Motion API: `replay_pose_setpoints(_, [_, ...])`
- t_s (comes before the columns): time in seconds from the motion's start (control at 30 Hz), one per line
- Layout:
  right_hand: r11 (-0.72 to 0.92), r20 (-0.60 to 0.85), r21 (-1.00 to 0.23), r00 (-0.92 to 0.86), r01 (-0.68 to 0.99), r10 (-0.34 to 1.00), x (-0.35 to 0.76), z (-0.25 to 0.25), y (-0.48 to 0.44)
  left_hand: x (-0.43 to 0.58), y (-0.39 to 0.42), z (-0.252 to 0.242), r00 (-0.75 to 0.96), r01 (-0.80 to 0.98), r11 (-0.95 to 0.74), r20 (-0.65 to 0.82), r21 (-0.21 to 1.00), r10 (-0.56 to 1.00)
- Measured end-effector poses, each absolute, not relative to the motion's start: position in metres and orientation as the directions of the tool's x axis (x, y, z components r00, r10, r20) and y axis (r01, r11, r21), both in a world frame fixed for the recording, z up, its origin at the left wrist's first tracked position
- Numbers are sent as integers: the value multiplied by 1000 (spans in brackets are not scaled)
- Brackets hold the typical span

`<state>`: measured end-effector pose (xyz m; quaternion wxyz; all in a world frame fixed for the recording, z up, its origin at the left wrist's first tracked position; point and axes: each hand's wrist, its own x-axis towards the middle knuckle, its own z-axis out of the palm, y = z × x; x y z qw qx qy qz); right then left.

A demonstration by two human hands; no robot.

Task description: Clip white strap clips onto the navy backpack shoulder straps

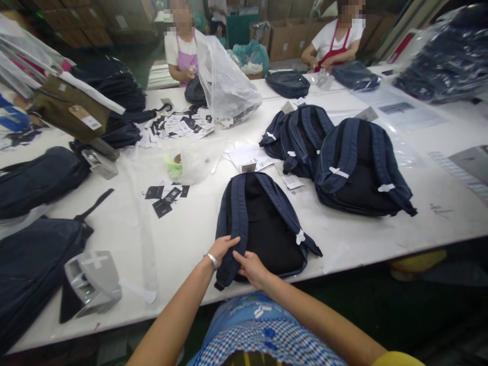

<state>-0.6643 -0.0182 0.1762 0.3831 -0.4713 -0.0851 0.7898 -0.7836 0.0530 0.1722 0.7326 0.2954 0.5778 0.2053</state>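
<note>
A navy backpack [272, 239] with a black back panel lies back side up on the white table in front of me. My left hand [220, 250] is closed on the outer edge of its left shoulder strap [239, 208]. From the other side my right hand [253, 269] pinches the same strap, thumb near the left fingertips. Whatever may lie between the fingers is hidden. A white fastener [300, 236] is wrapped around the right strap. A cardboard tag [248, 166] stands at the bag's top.
More navy backpacks [362, 168] with white strap fasteners stand to the right. Black tags [163, 207] and a tape roll [177, 161] lie left of centre. At the near left are a grey tape dispenser [93, 279] and dark bags [34, 264]. Two people in aprons work across the table.
</note>
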Motion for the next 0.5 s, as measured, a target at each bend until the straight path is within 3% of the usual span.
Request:
replay_pose_setpoints(0.1, [-745,-688,-450,-340,-492,641,-671,168,-27,-780,54,160,268,-122,772,-728,624,631])
replay_pose_setpoints(0.27, [-818,-778,-409,-315,-404,544,-677,153,-36,-783,47,148,274,-125,744,-698,656,662])
replay_pose_setpoints(0.37, [-821,-796,-408,-285,-399,534,-678,148,-37,-788,47,153,275,-31,730,-697,683,663])
replay_pose_setpoints(0.5, [-827,-785,-409,-313,-386,535,-676,146,-36,-798,49,163,151,321,694,-758,645,634])
